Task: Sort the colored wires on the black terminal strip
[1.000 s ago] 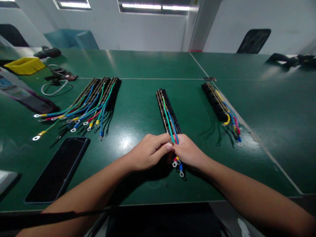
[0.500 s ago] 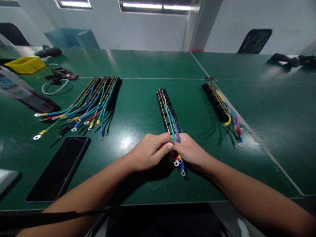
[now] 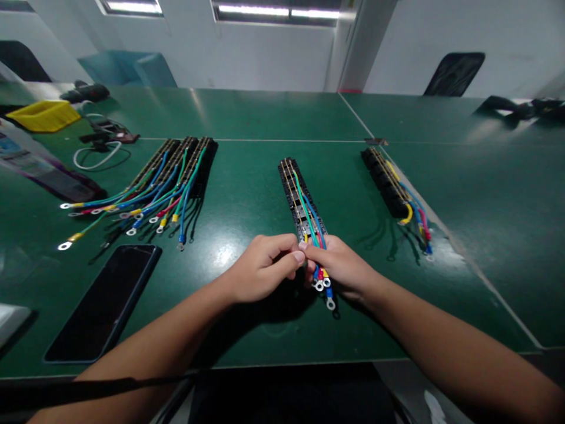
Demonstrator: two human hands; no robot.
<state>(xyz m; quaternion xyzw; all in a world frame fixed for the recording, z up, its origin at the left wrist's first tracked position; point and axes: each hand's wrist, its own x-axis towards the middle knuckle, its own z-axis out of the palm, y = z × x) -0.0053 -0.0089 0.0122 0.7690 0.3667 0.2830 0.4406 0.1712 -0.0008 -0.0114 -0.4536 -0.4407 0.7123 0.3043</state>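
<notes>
A long black terminal strip (image 3: 293,191) with brass-coloured rails lies in front of me, its near end between my hands. Coloured wires (image 3: 314,219) run down it, green and blue on top, with ring terminals (image 3: 330,303) hanging out below my fingers. My right hand (image 3: 348,268) is closed around the wires and the strip's near end, thumb pointing left. Beside it, my left hand (image 3: 262,268) pinches thumb and index finger together at the strip's left edge, close to a bit of yellow wire; what is in that pinch is hidden.
Several similar wired strips (image 3: 205,168) lie side by side at left, and another strip (image 3: 384,182) at right. A dark phone (image 3: 106,300) lies at front left. Farther off are a clear bottle-like pack (image 3: 44,165), a yellow bin (image 3: 46,116) and a white cable (image 3: 99,165).
My right thumb has moved over the wires towards my left fingertips. The ring terminals have shifted slightly right and up, and a bit of yellow wire now shows by my left fingers.
</notes>
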